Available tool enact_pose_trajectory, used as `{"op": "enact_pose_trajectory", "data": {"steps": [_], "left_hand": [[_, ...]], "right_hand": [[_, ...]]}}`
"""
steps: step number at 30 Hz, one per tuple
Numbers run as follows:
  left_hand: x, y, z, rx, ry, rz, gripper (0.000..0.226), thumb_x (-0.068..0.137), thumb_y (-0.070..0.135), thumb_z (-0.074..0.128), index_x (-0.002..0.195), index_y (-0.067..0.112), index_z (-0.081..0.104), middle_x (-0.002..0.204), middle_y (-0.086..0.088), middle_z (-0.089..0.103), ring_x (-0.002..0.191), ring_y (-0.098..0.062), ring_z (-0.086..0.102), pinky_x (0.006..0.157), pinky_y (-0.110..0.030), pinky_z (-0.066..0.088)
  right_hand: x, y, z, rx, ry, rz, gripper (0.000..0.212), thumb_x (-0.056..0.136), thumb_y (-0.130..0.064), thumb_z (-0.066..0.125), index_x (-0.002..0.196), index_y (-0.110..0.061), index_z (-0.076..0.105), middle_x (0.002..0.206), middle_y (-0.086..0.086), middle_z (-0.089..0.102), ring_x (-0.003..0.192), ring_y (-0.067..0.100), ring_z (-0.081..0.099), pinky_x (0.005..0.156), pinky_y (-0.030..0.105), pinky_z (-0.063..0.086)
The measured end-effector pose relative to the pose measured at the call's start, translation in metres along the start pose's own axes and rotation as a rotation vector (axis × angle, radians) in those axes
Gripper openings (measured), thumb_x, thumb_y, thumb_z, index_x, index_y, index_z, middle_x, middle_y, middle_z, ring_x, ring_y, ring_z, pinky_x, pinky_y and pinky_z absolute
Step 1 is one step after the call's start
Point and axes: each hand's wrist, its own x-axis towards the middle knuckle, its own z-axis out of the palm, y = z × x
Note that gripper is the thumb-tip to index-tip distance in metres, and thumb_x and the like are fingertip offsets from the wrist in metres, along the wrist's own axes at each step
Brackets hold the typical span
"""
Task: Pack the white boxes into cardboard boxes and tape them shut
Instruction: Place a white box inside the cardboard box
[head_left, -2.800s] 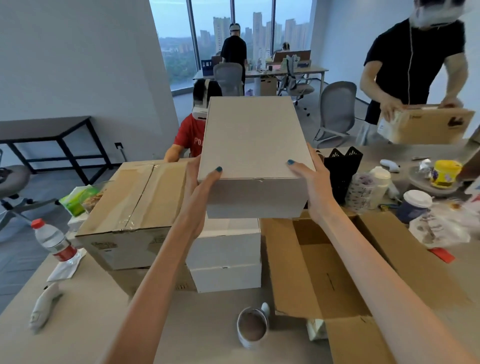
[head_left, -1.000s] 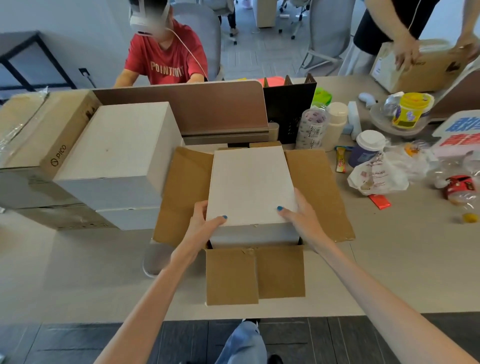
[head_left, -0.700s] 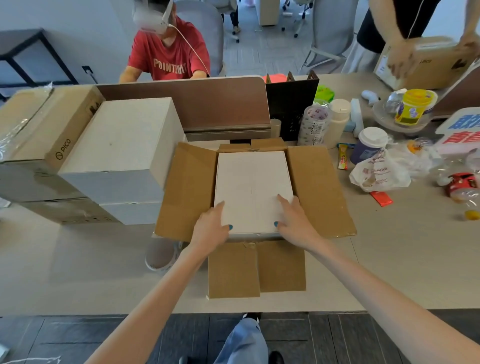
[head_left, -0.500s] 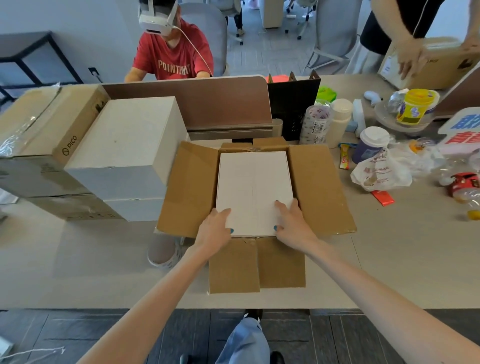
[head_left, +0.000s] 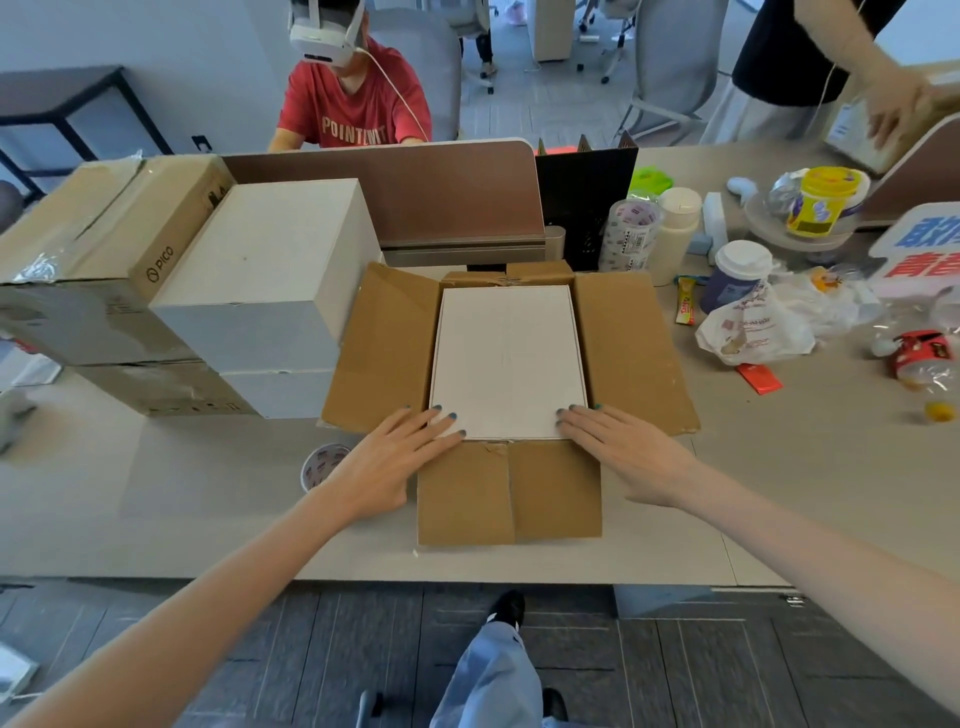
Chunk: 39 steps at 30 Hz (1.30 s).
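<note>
A white box (head_left: 506, 358) lies flat inside the open cardboard box (head_left: 631, 343), whose four flaps are folded outward. My left hand (head_left: 395, 457) rests flat at the near left corner, fingers spread, fingertips on the white box's edge. On the near right corner my right hand (head_left: 621, 449) lies flat in the same way. Neither hand holds anything. Two more white boxes (head_left: 265, 275) are stacked just left of the open carton. A tape roll (head_left: 319, 465) sits on the table, partly hidden by my left wrist.
Taped cardboard boxes (head_left: 98, 234) are stacked at far left. A desk divider (head_left: 415, 192) stands behind the carton, with a seated person in a red shirt (head_left: 353, 109) beyond it. Cups, bottles and bags (head_left: 753, 317) crowd the right side; another person (head_left: 810, 57) handles a box there.
I lowered the white box from the air down into the open carton. My hands slid from its sides to lie flat at its near corners, spreading outward.
</note>
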Motion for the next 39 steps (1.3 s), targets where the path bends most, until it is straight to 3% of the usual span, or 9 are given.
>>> {"op": "enact_pose_trajectory", "data": {"steps": [4, 6, 9, 12, 14, 18, 21, 25, 39], "left_hand": [[-0.008, 0.002, 0.02, 0.129, -0.032, -0.008, 0.097, 0.081, 0.003, 0.065, 0.156, 0.02, 0.006, 0.162, -0.004, 0.015, 0.147, -0.023, 0.022, 0.117, -0.048, 0.024], [-0.006, 0.001, 0.023, 0.145, -0.014, 0.004, 0.098, 0.082, 0.002, 0.066, 0.156, 0.02, 0.004, 0.162, -0.004, 0.017, 0.147, -0.022, 0.024, 0.116, -0.047, 0.026], [-0.007, -0.003, 0.017, 0.117, 0.039, 0.042, 0.094, 0.075, -0.002, 0.071, 0.154, 0.019, 0.023, 0.155, -0.002, 0.035, 0.139, -0.021, 0.04, 0.11, -0.047, 0.038], [-0.008, -0.011, 0.007, -0.009, 0.091, 0.019, 0.09, 0.07, -0.011, 0.068, 0.148, 0.021, 0.038, 0.148, 0.001, 0.046, 0.136, -0.021, 0.043, 0.111, -0.048, 0.037], [-0.007, -0.015, 0.007, -0.171, 0.09, -0.056, 0.08, 0.074, -0.01, 0.063, 0.144, 0.025, 0.046, 0.152, 0.004, 0.041, 0.143, -0.02, 0.031, 0.116, -0.049, 0.026], [0.004, -0.015, 0.01, -0.389, 0.185, -0.335, 0.028, 0.099, 0.023, 0.052, 0.122, 0.016, 0.065, 0.151, 0.003, 0.04, 0.145, -0.018, 0.02, 0.118, -0.048, 0.017], [0.014, -0.005, 0.012, -0.488, 0.223, -0.549, 0.038, 0.1, 0.027, 0.048, 0.136, 0.014, 0.05, 0.151, -0.005, 0.035, 0.144, -0.024, 0.019, 0.115, -0.042, 0.013], [0.023, 0.009, 0.014, -0.539, 0.239, -0.683, 0.064, 0.097, 0.033, 0.054, 0.151, 0.014, 0.026, 0.154, -0.005, 0.029, 0.143, -0.026, 0.019, 0.116, -0.04, 0.011], [0.052, 0.008, 0.013, -0.406, 0.147, -0.626, 0.048, 0.098, 0.038, 0.048, 0.144, 0.028, 0.041, 0.159, -0.006, 0.017, 0.147, -0.028, 0.007, 0.116, -0.044, 0.007]], "right_hand": [[-0.007, 0.002, 0.019, -0.089, 0.083, -0.024, 0.087, 0.079, -0.011, 0.071, 0.151, -0.004, 0.023, 0.157, 0.011, 0.024, 0.143, 0.024, 0.029, 0.115, 0.04, 0.025], [-0.008, 0.003, 0.02, -0.091, 0.114, -0.045, 0.078, 0.088, -0.025, 0.064, 0.151, -0.006, 0.024, 0.156, 0.011, 0.026, 0.143, 0.024, 0.031, 0.115, 0.041, 0.024], [-0.011, 0.012, 0.021, -0.13, 0.129, -0.081, 0.058, 0.098, -0.022, 0.039, 0.152, -0.008, 0.022, 0.156, 0.008, 0.027, 0.142, 0.021, 0.031, 0.118, 0.038, 0.021], [-0.009, 0.02, 0.016, -0.097, 0.163, -0.098, 0.055, 0.093, -0.018, 0.026, 0.145, -0.01, 0.042, 0.148, 0.006, 0.043, 0.135, 0.019, 0.044, 0.113, 0.036, 0.024], [-0.007, 0.021, 0.011, -0.037, 0.231, -0.097, 0.046, 0.092, -0.018, 0.037, 0.133, -0.013, 0.056, 0.141, 0.004, 0.052, 0.129, 0.019, 0.051, 0.109, 0.035, 0.031], [-0.004, 0.016, 0.001, 0.2, 0.44, 0.1, 0.018, 0.091, -0.018, 0.062, 0.108, -0.012, 0.062, 0.121, 0.006, 0.062, 0.115, 0.025, 0.059, 0.096, 0.033, 0.043], [0.007, 0.008, -0.003, 0.41, 0.351, 0.38, 0.031, 0.097, -0.028, 0.052, 0.121, -0.008, 0.052, 0.126, 0.008, 0.054, 0.12, 0.024, 0.048, 0.096, 0.033, 0.038], [0.024, 0.001, -0.011, 0.678, 0.312, 0.636, 0.063, 0.09, -0.027, 0.065, 0.142, -0.005, 0.035, 0.147, 0.01, 0.038, 0.135, 0.026, 0.035, 0.109, 0.038, 0.033], [0.055, -0.001, -0.007, 0.533, 0.23, 0.478, 0.039, 0.093, -0.022, 0.055, 0.131, -0.012, 0.051, 0.135, 0.002, 0.047, 0.129, 0.021, 0.039, 0.102, 0.033, 0.031]]}}
